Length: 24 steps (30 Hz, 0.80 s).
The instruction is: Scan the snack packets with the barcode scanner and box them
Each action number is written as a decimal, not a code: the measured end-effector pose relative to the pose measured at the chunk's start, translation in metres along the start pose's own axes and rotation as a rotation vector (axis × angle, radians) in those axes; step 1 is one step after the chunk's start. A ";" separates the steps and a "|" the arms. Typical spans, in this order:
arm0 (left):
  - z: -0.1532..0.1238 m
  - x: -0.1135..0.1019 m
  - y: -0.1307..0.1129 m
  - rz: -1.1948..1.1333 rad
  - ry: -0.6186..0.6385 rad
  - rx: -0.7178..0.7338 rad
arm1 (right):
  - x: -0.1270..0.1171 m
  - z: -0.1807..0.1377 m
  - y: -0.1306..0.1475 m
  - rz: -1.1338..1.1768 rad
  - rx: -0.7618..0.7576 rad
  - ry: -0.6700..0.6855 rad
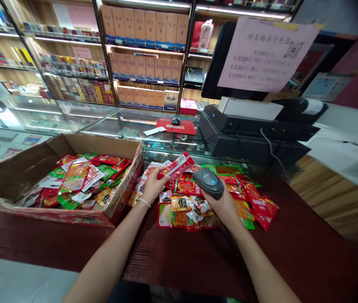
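Note:
My left hand [153, 185] grips one end of a long red snack packet [179, 166], its barcode side turned up. My right hand [225, 206] is wrapped round a dark grey barcode scanner [209, 183] with a small blue light on top. The scanner's head points toward the red packet, a short gap apart. Beneath both hands lies a spread of snack packets [182, 203] in red, green, orange and white. A few red packets [263, 204] stick out on the right side of the pile. The fingers under the scanner are mostly hidden.
An open cardboard box [128, 179] with many snack packets stands left on the dark red counter [172, 261]. Behind are a glass display case [103, 122], a red mat [182, 126] with a mouse [176, 121], and a monitor [218, 63] above a black cash drawer [248, 145].

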<state>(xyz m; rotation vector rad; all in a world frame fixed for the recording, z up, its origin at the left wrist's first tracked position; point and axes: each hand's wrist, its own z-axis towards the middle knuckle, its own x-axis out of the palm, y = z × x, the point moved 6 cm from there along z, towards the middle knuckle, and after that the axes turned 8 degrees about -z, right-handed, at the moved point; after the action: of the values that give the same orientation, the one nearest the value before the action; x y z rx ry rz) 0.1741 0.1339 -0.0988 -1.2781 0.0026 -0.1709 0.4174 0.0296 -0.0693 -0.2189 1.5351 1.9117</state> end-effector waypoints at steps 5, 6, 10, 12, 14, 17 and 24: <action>-0.002 0.003 0.000 -0.019 0.007 -0.021 | -0.003 -0.003 0.004 -0.011 -0.009 0.004; -0.002 0.004 -0.001 -0.017 0.004 -0.013 | -0.004 -0.003 0.004 -0.023 -0.008 0.011; -0.005 0.009 -0.005 0.000 0.003 0.015 | -0.007 -0.003 0.009 -0.031 -0.007 0.012; -0.008 0.013 -0.015 0.036 -0.010 0.048 | -0.008 -0.003 0.012 0.004 -0.008 -0.003; -0.012 0.016 -0.033 0.098 -0.033 0.105 | -0.010 -0.003 0.015 0.032 0.002 -0.012; -0.023 0.017 -0.075 0.193 -0.053 0.197 | -0.013 -0.002 0.014 0.046 0.033 -0.014; -0.051 -0.055 -0.186 0.540 -0.166 0.403 | -0.007 -0.003 0.020 0.066 0.038 0.089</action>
<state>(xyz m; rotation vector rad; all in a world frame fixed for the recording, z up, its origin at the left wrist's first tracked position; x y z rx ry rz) 0.0912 0.0403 0.0588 -0.8483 0.1625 0.3837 0.4103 0.0223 -0.0508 -0.2422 1.6547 1.9445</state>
